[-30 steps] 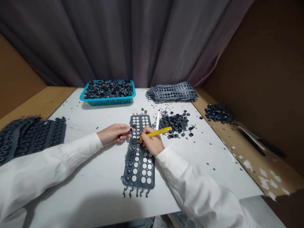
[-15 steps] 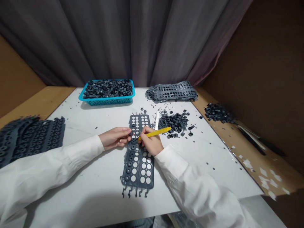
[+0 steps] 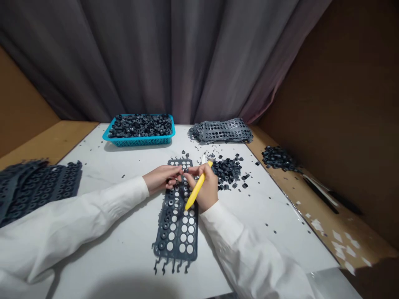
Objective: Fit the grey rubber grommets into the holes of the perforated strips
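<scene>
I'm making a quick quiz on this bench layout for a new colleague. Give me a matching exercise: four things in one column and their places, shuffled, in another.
Things:
1. Teal plastic basket of dark rings
2. Yellow stick
3. Heap of dark pieces
4. Perforated dark sheet

Places:
A. Gripped in the right hand
B. On the wooden ledge right of the white board
C. Flat on the white board, under the left hand
D. Near the far edge of the white board

Pairs: 1-D, 2-A, 3-B, 4-C
</scene>
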Demonstrator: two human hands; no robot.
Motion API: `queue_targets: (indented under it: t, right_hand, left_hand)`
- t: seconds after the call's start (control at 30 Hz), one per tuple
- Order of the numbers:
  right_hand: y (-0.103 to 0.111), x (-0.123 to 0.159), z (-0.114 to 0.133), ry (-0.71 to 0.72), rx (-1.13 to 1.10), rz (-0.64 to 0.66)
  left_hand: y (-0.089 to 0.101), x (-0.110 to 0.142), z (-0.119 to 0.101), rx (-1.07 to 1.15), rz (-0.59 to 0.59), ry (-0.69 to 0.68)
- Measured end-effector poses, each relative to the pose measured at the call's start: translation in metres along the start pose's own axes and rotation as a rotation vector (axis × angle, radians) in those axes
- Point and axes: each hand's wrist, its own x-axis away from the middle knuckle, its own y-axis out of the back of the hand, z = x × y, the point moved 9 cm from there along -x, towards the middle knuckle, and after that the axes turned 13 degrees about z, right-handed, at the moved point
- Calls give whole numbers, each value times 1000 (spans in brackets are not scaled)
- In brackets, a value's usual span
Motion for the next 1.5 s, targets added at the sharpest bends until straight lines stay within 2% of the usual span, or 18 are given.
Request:
queue_targets:
  t: [0.07,0.13,0.2,0.27,0.37,0.47,0.57,0.63,0.7,0.77,0.87,0.9,0.97,1.03,1.1,1.2,1.33,1.5]
  right_hand:
    - [30,-9,-8,-41,18,-120]
    - [61,-18,-15,-85,134,-178]
    - [90,-25,-20,-148,350,-193]
    - [110,-28,-27,-215,513,-187]
    - [123,-28,-34,-271,598,-179]
    - [122,-27,-27,-222,583,-221]
    - [115,-26,-15,-129,430,-261]
    - [103,-26,-14,-122,252,-221]
    - [80,-25,-18,-178,72,-99]
    - [48,-20,-22,-243,-57,68]
    - [4,-6,-21,-285,-164,260]
    - [-7,0,-19,-289,-174,294]
    - [-21,10,-11,-263,-152,341]
    - [-30,20,2,-199,-93,389]
    - [-38,29,15,-126,-41,442]
    - [-41,39,25,-74,-32,462]
    - [-30,36,16,-128,-129,339]
    - [-25,29,-11,-258,-283,225]
  left_hand:
    - [15,-10,-23,-49,-77,-46]
    - [41,-17,-64,-212,-208,-160]
    - [71,-18,-113,-543,-385,-288]
    - [89,-14,-161,-997,-574,-418]
    - [105,-22,-190,-1474,-688,-433]
    - [120,-34,-188,-1661,-692,-389]
    - [129,-40,-181,-1722,-681,-396]
    - [131,-41,-178,-1737,-661,-404]
    - [128,-37,-179,-1753,-658,-414]
    - [115,-25,-181,-1765,-701,-447]
    - [80,0,-170,-1775,-738,-506]
    - [65,3,-158,-1795,-667,-492]
    - [39,0,-121,-1851,-399,-385]
    - [31,-2,-90,-1817,-319,-271]
    - [34,-9,-68,-1774,-284,-184]
    - [39,-24,-54,-1741,-237,-139]
    - [40,-33,-61,-1792,-224,-132]
    - [46,-29,-80,-1903,-363,-151]
